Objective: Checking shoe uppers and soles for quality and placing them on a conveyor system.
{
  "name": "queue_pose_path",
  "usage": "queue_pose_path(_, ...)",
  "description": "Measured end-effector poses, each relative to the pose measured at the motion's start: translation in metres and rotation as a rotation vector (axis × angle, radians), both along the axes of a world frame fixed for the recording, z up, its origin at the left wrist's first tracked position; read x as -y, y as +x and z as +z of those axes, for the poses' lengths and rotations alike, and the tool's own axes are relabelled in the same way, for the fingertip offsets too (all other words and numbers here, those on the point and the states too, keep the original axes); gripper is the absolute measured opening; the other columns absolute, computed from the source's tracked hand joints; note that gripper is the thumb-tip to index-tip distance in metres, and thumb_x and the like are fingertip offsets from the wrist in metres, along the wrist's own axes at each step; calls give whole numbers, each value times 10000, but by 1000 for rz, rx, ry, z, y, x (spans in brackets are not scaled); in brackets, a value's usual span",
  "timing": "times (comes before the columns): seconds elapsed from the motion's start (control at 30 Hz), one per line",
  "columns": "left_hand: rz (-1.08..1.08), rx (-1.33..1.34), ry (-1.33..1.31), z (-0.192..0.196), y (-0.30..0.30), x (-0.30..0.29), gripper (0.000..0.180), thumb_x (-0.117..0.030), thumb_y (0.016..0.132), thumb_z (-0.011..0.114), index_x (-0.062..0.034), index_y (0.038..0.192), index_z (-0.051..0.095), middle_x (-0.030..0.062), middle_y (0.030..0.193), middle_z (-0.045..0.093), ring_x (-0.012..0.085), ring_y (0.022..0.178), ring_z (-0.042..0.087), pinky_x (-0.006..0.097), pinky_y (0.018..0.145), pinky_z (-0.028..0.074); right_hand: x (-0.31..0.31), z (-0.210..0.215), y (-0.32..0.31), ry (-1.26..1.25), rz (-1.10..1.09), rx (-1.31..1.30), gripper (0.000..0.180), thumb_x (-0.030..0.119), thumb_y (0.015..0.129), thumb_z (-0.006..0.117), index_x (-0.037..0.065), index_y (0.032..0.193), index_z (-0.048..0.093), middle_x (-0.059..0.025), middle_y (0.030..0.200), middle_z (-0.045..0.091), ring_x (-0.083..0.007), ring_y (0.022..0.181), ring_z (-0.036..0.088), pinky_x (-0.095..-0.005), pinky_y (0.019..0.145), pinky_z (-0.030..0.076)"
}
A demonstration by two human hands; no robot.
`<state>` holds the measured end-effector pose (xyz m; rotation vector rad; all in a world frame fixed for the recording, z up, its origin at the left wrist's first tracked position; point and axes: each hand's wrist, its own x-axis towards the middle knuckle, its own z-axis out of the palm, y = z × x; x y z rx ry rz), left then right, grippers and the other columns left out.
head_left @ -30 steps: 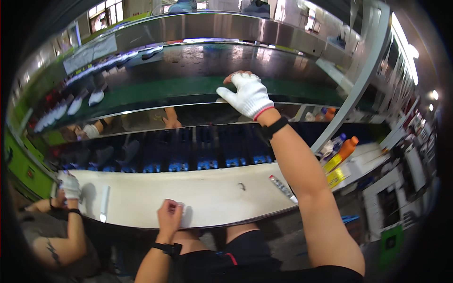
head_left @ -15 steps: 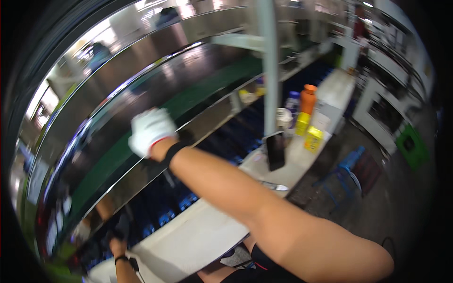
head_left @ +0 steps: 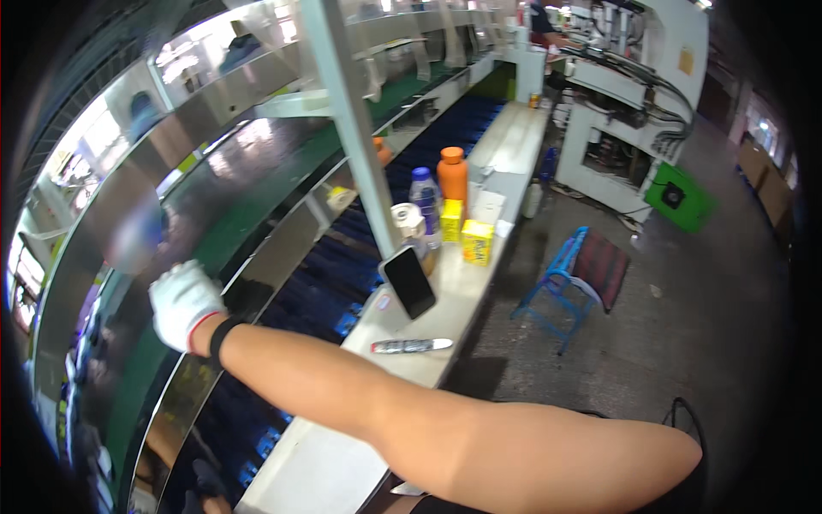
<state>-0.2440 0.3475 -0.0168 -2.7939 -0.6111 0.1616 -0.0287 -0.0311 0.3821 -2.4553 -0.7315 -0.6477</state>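
Observation:
My right hand (head_left: 187, 307), in a white knit glove with a red cuff, reaches across over the near edge of a green conveyor belt (head_left: 141, 377). Its fingers are curled in, and whatever they hold is hidden. A black band circles that wrist. Low at the left edge, my left hand (head_left: 211, 504) shows only in part, beside a dark rounded thing (head_left: 205, 475) whose kind I cannot make out; its fingers are hidden. Below my right forearm runs a white ledge (head_left: 312, 467), with a row of dark blue pieces (head_left: 300, 295) along its far side.
On the ledge lie a marker pen (head_left: 411, 346) and a tilted black phone (head_left: 409, 283) by a grey post (head_left: 351, 128). Beyond stand an orange bottle (head_left: 452, 178), a purple-capped bottle (head_left: 423, 201), tape rolls (head_left: 408, 221) and yellow boxes (head_left: 477, 242). A blue folding chair (head_left: 556, 295) stands right.
The view has swung to the right, so the ledge items sit further left and more floor shows. My right hand now appears further left and lower; my left hand has mostly dropped from view.

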Motion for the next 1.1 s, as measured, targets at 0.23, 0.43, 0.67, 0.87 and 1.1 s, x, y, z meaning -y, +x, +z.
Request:
queue_pose_path(0.23, 352, 786, -743, 0, -82, -48, 380, -213, 1044, 667, 93, 1253, 750, 271, 1199, 802, 384, 1112, 758, 459, 1011, 566, 50, -6, 9, -23, 41, 68, 361, 393, 913, 660, 92, 889, 857, -224, 931, 806, -409, 907, 797, -526, 848, 634)
queue_pose_path(0.43, 356, 1351, -1113, 48, -66, 117, 296, -282, 1127, 615, -39, 1015, 743, -47, 873, 618, 86, 813, 526, 297, 720, 448, 69, 1, 40, -204, -28, -23, 488, 448, 928, 676, 25, 1132, 809, -256, 1224, 779, -430, 1162, 748, -524, 1038, 590)
queue_pose_path(0.67, 401, 1174, -1481, 49, -134, 278, 329, -292, 1114, 590, -55, 942, 739, -32, 772, 646, 93, 723, 585, 314, 662, 479, 3, -15, 32, -336, 45, 5, 761, 647, 996, 648, 41, 1456, 684, -257, 1542, 630, -430, 1479, 543, -557, 1222, 432)
queue_pose_path(0.87, 293, 782, -1177, 93, -125, 328, 274, -280, 1041, 634, -61, 949, 772, 194, 887, 753, 381, 812, 720, 458, 750, 563, -108, -24, -46, -334, 494, 31, 766, 691, 1000, 563, 83, 1444, 704, -210, 1552, 640, -410, 1460, 573, -544, 1219, 437)
queue_pose_path(1.1, 71, 1149, -709, 74, -118, 339, 149, -160, 992, 650, -28, 943, 699, 178, 922, 685, 404, 895, 641, 511, 820, 540, -205, -27, -115, -342, 761, 118, 638, 555, 1099, 484, 73, 1449, 712, -148, 1586, 633, -375, 1453, 584, -504, 1226, 454)
